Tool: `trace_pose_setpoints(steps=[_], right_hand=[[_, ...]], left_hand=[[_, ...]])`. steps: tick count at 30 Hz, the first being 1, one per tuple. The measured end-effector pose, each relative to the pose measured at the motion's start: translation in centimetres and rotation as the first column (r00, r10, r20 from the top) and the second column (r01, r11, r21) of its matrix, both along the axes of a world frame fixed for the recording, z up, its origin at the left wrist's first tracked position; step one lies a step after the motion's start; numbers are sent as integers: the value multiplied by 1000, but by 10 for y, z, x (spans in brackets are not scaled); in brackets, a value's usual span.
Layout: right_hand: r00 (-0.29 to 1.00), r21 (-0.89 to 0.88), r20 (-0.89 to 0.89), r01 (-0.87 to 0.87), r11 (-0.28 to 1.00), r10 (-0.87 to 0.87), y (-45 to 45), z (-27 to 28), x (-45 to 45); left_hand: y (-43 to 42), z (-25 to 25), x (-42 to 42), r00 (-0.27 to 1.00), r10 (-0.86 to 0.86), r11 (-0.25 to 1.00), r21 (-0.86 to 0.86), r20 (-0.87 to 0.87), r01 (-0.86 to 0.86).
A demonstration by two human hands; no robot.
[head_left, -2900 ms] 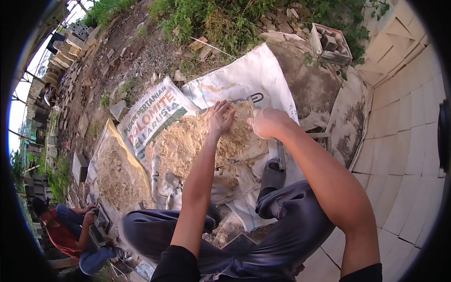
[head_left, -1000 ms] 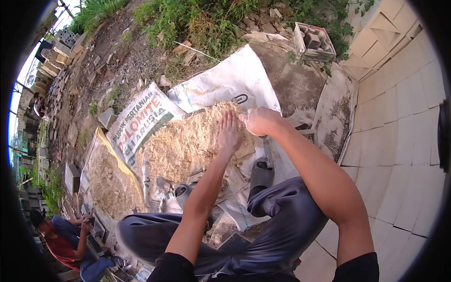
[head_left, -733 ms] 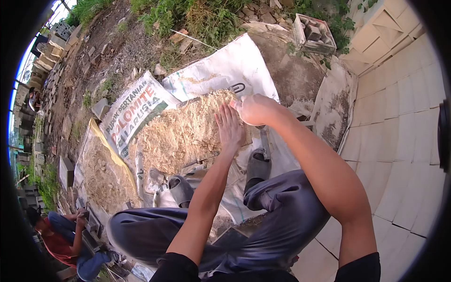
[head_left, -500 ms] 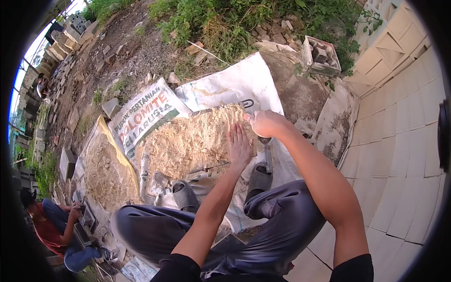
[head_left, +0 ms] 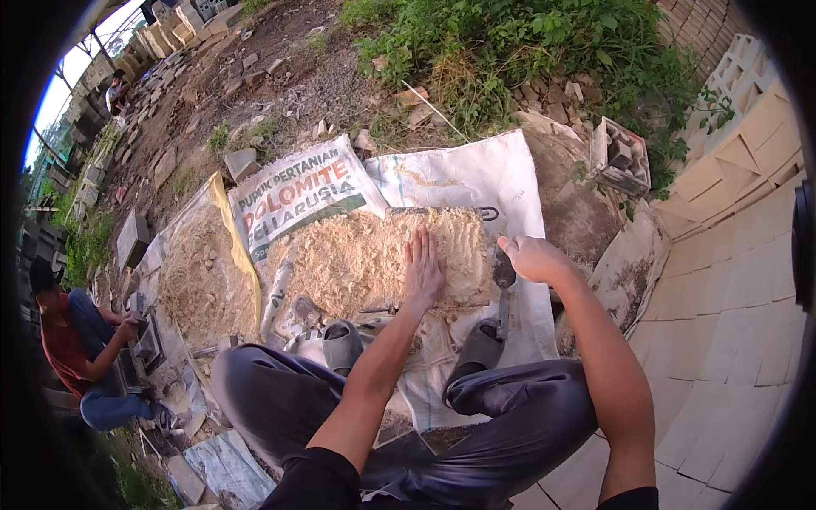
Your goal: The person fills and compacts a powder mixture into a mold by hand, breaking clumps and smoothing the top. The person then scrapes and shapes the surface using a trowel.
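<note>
My left hand point(head_left: 425, 274) lies flat, fingers spread, on pale crumbly material point(head_left: 348, 255) heaped over a flat rectangular form. To the right, my right hand point(head_left: 537, 259) is closed, thumb stretched out, beside the form's right end. A dark trowel blade point(head_left: 503, 272) shows at its fingers; the handle is hidden in the fist. Metal loops point(head_left: 489, 213) stick out at the form's far right corner, and a metal bar point(head_left: 503, 313) stands near my right shoe. Under the form is a white sack point(head_left: 531, 187); a printed sack point(head_left: 297, 200) lies at its left.
A coarser heap point(head_left: 200, 263) lies on a yellow-edged sack at left. A person point(head_left: 76, 348) sits at lower left holding a small object; another person point(head_left: 117, 92) is farther off. A box point(head_left: 620, 157) of rubble stands at upper right, and stacked pale blocks point(head_left: 722, 272) line the right.
My right hand has moved right, off the form's edge, uncovering its right end. My left hand stays flat on the material. The view has shifted, so the scene sits lower and farther right.
</note>
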State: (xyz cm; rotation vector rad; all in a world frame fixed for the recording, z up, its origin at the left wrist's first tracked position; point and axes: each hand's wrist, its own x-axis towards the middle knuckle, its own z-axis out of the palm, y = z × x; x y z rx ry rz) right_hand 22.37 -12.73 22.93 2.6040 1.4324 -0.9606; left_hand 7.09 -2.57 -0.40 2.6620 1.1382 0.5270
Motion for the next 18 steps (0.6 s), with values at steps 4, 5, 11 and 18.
trace_pose_setpoints(steps=[4, 5, 11, 18], right_hand=[[999, -27, -51, 17, 999, -18, 0, 4, -2], [999, -14, -51, 17, 1000, -18, 1, 3, -4], [999, -28, -40, 24, 999, -25, -2, -4, -4], [996, -3, -86, 4, 1000, -4, 5, 3, -7]], left_hand=[[10, -4, 11, 1000, 11, 1000, -26, 8, -10], [12, -5, 10, 1000, -1, 1000, -18, 7, 1], [16, 0, -10, 997, -10, 1000, -21, -81, 8], [47, -15, -6, 1000, -8, 999, -36, 27, 9]])
